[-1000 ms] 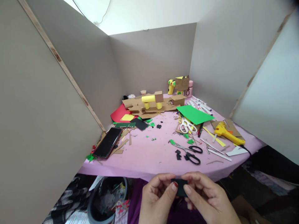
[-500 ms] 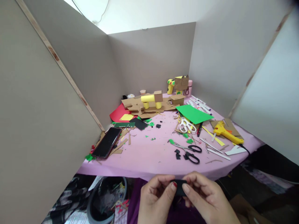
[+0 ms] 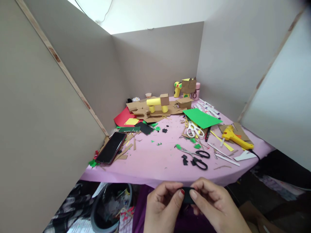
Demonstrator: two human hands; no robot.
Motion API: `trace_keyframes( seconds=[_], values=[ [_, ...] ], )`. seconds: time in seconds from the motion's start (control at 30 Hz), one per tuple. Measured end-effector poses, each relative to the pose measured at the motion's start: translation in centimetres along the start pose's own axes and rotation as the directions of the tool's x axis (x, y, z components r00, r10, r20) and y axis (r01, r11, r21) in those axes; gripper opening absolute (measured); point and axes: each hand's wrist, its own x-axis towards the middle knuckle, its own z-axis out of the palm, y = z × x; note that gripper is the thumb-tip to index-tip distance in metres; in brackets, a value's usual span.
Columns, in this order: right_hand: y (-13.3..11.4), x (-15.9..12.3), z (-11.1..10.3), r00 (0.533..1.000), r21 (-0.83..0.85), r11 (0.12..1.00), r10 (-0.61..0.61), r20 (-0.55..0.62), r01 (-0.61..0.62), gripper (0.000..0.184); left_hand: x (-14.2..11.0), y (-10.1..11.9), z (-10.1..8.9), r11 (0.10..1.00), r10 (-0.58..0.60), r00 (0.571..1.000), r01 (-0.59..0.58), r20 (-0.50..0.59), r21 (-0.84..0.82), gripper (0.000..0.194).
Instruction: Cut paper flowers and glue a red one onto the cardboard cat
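Left hand (image 3: 162, 204) and right hand (image 3: 213, 202) pinch black paper (image 3: 188, 196), bottom centre. Probably light, easily creased; grip side edges.

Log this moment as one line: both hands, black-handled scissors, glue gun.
left hand: pinching black piece | right hand: pinching same piece | black-handled scissors: on table, beyond hands | glue gun: table's right side

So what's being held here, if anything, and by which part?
A black piece, pinched by its two side ends: left hand at its left, right hand at its right.
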Motion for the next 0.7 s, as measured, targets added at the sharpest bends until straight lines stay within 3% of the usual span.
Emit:
trace_keyframes(
  seconds=[0.7],
  values=[
    [0.82, -0.24, 0.04, 1.000, 0.103, 0.995, -0.001, -0.002, 0.002, 0.016, 0.12, -0.05, -0.07, 0.999, -0.040, 0.998, 0.040, 0.047, 0.000, 0.007]
  ],
)
